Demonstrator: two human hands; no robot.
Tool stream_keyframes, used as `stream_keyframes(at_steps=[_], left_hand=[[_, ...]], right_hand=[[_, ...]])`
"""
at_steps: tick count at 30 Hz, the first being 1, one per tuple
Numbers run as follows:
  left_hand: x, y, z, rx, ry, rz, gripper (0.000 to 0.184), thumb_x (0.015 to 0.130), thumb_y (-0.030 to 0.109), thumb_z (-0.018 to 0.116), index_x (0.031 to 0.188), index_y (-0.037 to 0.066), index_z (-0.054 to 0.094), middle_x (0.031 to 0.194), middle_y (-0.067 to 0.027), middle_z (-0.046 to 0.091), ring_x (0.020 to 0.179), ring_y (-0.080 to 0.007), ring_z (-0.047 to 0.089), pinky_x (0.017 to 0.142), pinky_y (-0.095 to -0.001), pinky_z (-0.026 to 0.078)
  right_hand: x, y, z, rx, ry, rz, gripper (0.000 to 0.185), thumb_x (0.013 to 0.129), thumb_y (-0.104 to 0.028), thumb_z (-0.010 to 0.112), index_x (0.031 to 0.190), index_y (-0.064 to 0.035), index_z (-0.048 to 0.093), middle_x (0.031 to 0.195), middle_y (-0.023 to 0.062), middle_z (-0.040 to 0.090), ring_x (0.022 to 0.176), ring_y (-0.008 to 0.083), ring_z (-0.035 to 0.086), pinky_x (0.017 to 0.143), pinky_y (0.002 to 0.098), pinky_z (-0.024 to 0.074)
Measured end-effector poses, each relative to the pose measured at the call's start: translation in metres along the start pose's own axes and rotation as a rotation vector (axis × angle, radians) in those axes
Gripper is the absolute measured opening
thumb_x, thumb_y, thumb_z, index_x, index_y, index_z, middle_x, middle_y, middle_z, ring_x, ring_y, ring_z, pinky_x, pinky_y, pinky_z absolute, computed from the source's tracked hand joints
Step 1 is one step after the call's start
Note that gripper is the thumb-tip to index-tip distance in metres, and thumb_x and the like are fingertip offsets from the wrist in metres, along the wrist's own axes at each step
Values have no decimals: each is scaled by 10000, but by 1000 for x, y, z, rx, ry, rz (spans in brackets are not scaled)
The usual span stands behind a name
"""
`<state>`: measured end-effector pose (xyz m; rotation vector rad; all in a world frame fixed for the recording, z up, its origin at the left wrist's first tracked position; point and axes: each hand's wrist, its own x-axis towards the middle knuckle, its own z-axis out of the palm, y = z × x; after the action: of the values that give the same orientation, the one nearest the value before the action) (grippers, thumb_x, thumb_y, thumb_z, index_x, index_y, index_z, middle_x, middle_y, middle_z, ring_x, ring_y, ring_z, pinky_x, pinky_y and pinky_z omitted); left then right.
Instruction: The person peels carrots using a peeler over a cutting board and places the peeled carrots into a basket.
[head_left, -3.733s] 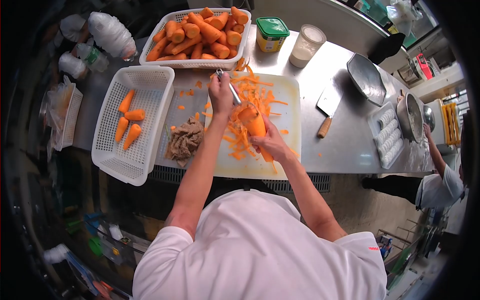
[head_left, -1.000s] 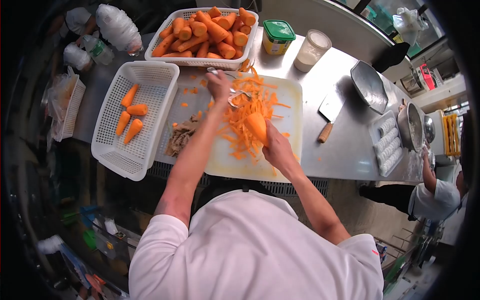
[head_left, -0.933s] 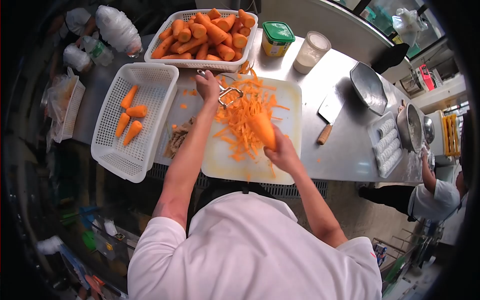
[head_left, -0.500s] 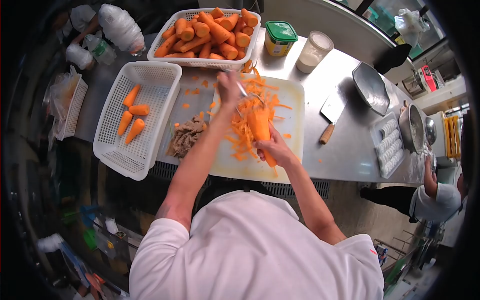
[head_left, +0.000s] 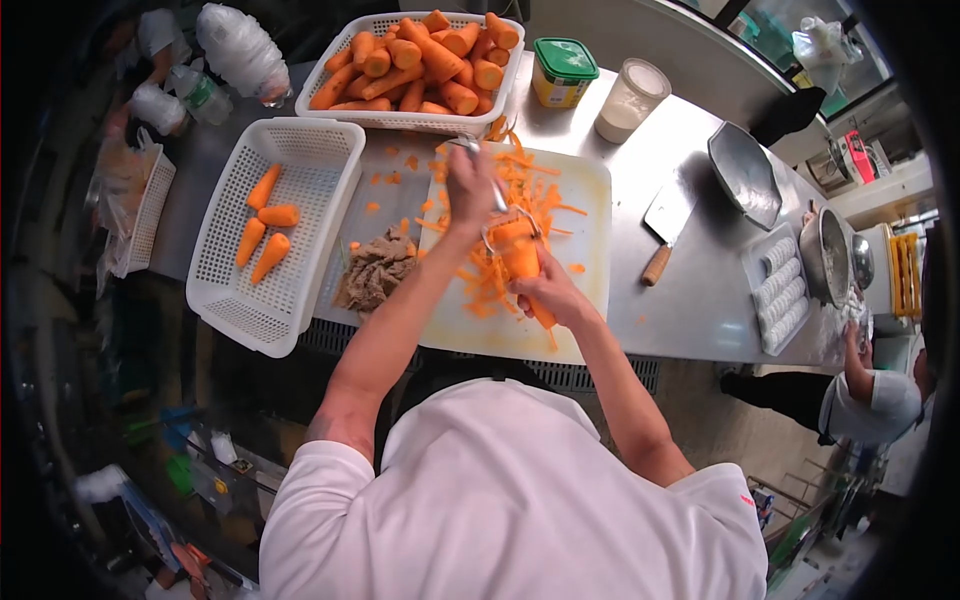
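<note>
Head view: left hand [head_left: 468, 190] closed on peeler [head_left: 499, 197], blade end at carrot [head_left: 522, 262]. Right hand [head_left: 553, 288] clamped on carrot, tilted over peelings [head_left: 516, 178] and cutting board [head_left: 592, 215]. Cleaver [head_left: 669, 212] lies right of board.

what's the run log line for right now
left hand: holds peeler against carrot | right hand: holds carrot | cutting board: loose peelings | left basket: four carrots

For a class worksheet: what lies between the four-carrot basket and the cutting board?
Crumpled brown cloth and orange scraps lie between basket and board in the head view.
</note>
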<state>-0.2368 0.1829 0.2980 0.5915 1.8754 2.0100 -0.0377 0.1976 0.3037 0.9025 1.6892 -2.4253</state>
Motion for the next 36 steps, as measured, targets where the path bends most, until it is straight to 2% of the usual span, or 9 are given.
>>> stream_keyframes(at_steps=[4,8,12,18,21,29,33,35,36], left_hand=[[60,-46,-37,115,309,-75,269,1002,261,504,879,33,431,609,-85,558,478,-185,595,468,-348,474],[-7,9,-1,-44,8,18,288,996,263,499,864,19,425,602,-98,560,484,-207,596,477,-363,482],[45,-43,-32,163,294,-21,311,1002,281,516,848,31,414,592,-73,560,476,-184,593,459,-355,467],[2,-16,-3,27,30,59,276,997,290,514,918,28,474,623,-87,600,499,-220,622,472,-371,489],[39,-37,-37,221,293,-59,307,995,292,519,905,7,449,617,-86,597,498,-215,625,490,-358,487],[21,-37,-11,157,142,-54,281,990,272,525,869,28,458,607,-71,585,527,-158,599,527,-351,473],[33,-12,-38,100,321,-155,268,996,270,519,864,44,461,601,-71,578,500,-159,567,497,-325,454],[31,1,-40,-26,226,-44,264,999,276,518,865,56,461,603,-65,577,492,-144,548,479,-303,434],[29,3,-38,-27,225,-44,264,999,276,518,865,56,461,603,-65,577,492,-144,548,479,-303,434]], right_hand=[[-17,-11,5,-192,7,-59,712,803,-11,625,1429,-95,297,785,67,568,534,144,559,470,295,480],[-8,-7,7,-333,113,-49,709,808,-28,624,1428,-82,284,776,77,576,538,144,558,472,297,479],[-17,-18,10,-410,85,-31,720,809,-59,631,1432,-63,269,781,100,595,553,157,584,474,296,483],[-2,-22,13,-606,142,63,775,793,-72,650,1449,-33,238,798,151,622,593,190,616,519,335,509],[-18,-19,14,-700,162,-9,749,775,-51,640,1419,-15,260,816,224,638,645,305,646,595,405,531],[-3,10,8,-1170,323,-310,806,702,-9,649,1409,52,265,892,293,635,863,476,621,729,499,511],[-11,12,-6,-1055,393,-333,701,758,-34,681,1365,1,333,916,245,648,817,412,653,680,455,538],[-8,2,-15,-84,77,-185,698,831,-96,709,1407,-63,315,979,176,642,745,287,662,613,387,550],[-8,0,-15,-85,78,-185,698,831,-96,709,1407,-63,315,979,176,642,745,287,662,613,387,550]])
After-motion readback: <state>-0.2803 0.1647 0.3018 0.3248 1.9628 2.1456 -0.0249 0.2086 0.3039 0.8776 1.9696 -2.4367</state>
